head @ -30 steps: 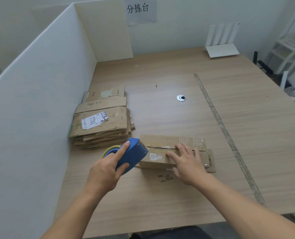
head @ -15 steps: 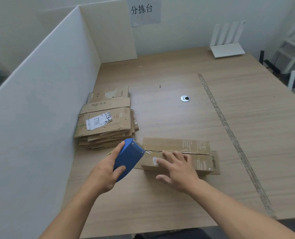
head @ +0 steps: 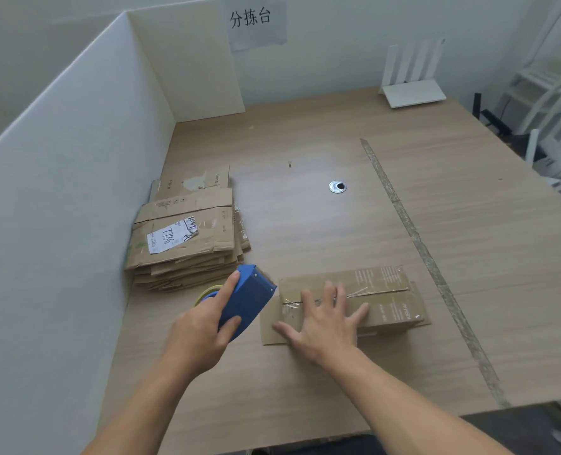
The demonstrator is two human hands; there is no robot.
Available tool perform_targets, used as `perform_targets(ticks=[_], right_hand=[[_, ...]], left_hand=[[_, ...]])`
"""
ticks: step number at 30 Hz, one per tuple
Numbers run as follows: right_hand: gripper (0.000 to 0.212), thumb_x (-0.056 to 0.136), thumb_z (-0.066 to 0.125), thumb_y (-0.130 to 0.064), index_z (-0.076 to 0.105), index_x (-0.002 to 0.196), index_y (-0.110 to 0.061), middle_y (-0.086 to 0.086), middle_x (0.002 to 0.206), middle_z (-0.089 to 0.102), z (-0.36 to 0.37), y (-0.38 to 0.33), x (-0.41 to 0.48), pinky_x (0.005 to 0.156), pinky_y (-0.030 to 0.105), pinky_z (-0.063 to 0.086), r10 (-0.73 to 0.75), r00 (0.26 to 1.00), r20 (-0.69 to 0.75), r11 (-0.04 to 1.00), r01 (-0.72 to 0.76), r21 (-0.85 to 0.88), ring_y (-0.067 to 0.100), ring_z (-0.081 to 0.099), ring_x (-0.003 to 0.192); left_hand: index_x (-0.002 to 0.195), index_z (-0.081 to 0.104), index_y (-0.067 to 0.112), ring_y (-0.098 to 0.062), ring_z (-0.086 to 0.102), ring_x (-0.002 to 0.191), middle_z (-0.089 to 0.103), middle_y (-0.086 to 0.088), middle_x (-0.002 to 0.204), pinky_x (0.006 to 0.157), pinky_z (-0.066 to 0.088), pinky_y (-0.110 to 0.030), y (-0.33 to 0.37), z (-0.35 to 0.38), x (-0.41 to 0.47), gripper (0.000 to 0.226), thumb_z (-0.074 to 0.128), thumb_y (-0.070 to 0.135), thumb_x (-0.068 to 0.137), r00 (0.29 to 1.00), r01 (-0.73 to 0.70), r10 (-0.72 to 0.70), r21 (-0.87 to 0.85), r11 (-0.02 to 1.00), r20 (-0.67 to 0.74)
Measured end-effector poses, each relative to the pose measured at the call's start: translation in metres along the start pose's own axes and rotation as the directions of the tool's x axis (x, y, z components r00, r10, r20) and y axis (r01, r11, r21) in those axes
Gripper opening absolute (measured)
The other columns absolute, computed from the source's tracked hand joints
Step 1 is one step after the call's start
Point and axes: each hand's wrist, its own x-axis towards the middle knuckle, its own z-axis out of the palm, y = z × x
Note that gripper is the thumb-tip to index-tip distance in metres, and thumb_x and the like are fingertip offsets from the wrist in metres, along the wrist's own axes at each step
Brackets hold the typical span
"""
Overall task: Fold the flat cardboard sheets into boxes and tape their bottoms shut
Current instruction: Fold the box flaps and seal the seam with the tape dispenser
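At centre, bench (head: 305, 152): carries everything.
Flat stack (head: 187, 238), 10 o'clock: awaiting folding.
Box (head: 384, 297), 5 o'clock: bottom up for taping.
Right hand (head: 322, 323): released, flat, pinning flaps.
Left hand (head: 200, 330): grasping tape dispenser (head: 246, 300) at box's end.

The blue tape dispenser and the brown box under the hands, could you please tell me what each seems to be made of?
The blue tape dispenser in the left hand looks like moulded plastic: an even, smooth colour with a soft sheen. The brown box under the right hand looks like matt cardboard, with printed text; a glossy strip along its seam is probably clear tape.
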Motion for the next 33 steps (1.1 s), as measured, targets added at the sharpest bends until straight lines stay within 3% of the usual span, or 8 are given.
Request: perform_targets(ticks=[6,14,17,20,23,27,33], right_hand=[[0.080,0.079,0.040,-0.080,0.010,0.145,-0.047,0.013,0.155,-0.001,0.005,-0.002,0.006,0.100,0.079,0.000,-0.068,0.996,0.059,0.993,0.073,-0.088,0.042,-0.012,0.145],[0.069,0.088,0.053,-0.023,0.022,0.145,-0.048,-0.008,0.164,-0.005,-0.014,0.022,0.019,0.113,0.068,-0.003,-0.433,0.882,0.184,0.889,0.452,-0.077,0.028,-0.017,0.150],[0.071,0.090,0.057,-0.034,0.019,0.148,-0.049,-0.010,0.162,0.001,-0.010,0.028,0.018,0.118,0.060,0.001,-0.478,0.872,0.110,0.875,0.483,-0.031,0.026,-0.014,0.150],[0.071,0.089,0.062,-0.047,0.023,0.148,-0.047,-0.004,0.158,0.014,0.000,0.028,0.019,0.118,0.057,0.013,-0.461,0.888,-0.003,0.888,0.461,0.003,0.029,0.001,0.149],[0.063,0.083,0.072,-0.037,0.041,0.138,-0.040,0.003,0.151,0.035,0.007,0.027,0.020,0.112,0.063,0.025,-0.472,0.878,-0.080,0.876,0.477,0.068,0.036,0.022,0.146],[0.073,0.061,0.089,-0.037,0.048,0.122,-0.038,0.002,0.134,0.055,0.012,0.033,0.024,0.092,0.064,0.048,-0.539,0.837,-0.091,0.836,0.545,0.066,0.038,0.051,0.128],[0.077,0.058,0.091,-0.037,0.049,0.124,-0.042,-0.002,0.143,0.052,0.011,0.042,0.028,0.098,0.060,0.043,-0.590,0.804,-0.077,0.802,0.594,0.062,0.040,0.044,0.136]], left_hand=[[0.152,0.010,0.053,-0.021,0.056,0.092,0.063,0.008,0.114,0.077,0.048,-0.036,0.003,-0.001,0.001,0.079,0.060,0.033,0.094,0.999,0.036,-0.037,-0.063,0.997,-0.024],[0.151,0.013,0.054,-0.018,0.055,0.086,0.061,0.011,0.108,0.073,0.046,-0.034,-0.007,-0.005,-0.003,0.079,0.061,0.032,0.093,0.995,0.087,-0.090,-0.091,0.992,-0.034],[0.150,0.016,0.056,-0.017,0.057,0.082,0.059,0.013,0.099,0.073,0.048,-0.034,-0.010,-0.004,-0.003,0.078,0.062,0.031,0.092,0.994,0.106,-0.110,-0.151,0.983,-0.015],[0.148,0.014,0.057,-0.016,0.057,0.082,0.057,0.014,0.099,0.072,0.048,-0.032,-0.010,-0.003,-0.002,0.078,0.062,0.031,0.092,0.995,0.099,-0.099,-0.141,0.985,0.002],[0.149,0.017,0.056,-0.016,0.056,0.084,0.057,0.014,0.102,0.073,0.049,-0.031,-0.009,-0.003,-0.001,0.078,0.063,0.031,0.091,0.996,0.082,-0.084,-0.139,0.987,-0.004],[0.148,0.017,0.057,-0.016,0.057,0.085,0.060,0.013,0.106,0.075,0.050,-0.032,-0.009,-0.001,0.000,0.079,0.064,0.031,0.091,0.998,0.053,-0.055,-0.129,0.990,-0.013],[0.144,0.018,0.059,-0.015,0.056,0.084,0.059,0.014,0.104,0.076,0.050,-0.033,-0.010,0.002,-0.003,0.080,0.067,0.029,0.088,1.000,0.003,-0.004,-0.137,0.991,-0.008]])
